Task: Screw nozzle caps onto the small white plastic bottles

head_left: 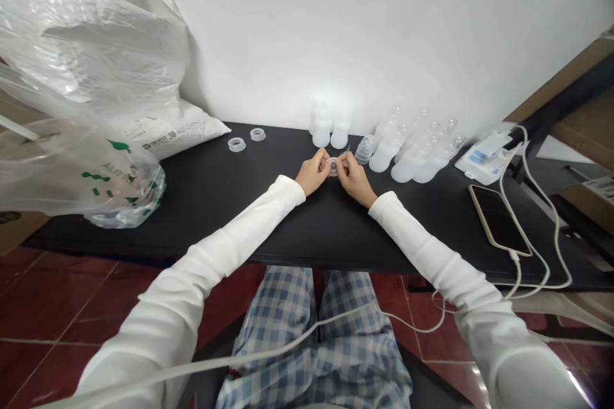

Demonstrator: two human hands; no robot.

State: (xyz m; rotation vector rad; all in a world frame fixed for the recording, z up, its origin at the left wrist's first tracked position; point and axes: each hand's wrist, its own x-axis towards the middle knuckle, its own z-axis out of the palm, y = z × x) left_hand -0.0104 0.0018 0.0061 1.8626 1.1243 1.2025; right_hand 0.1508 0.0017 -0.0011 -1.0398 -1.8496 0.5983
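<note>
Slippage from uneven pressure could send the translucent ring (332,167), pinched between the left hand (313,174) and right hand (354,178) at the table (336,233), against the clear domed cap (364,149) nearby.

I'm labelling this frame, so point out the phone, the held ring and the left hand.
Phone (499,218), head view: middle of its dark screen.
Held ring (332,167), head view: its clear middle.
Left hand (313,174), head view: back of the hand.
</note>
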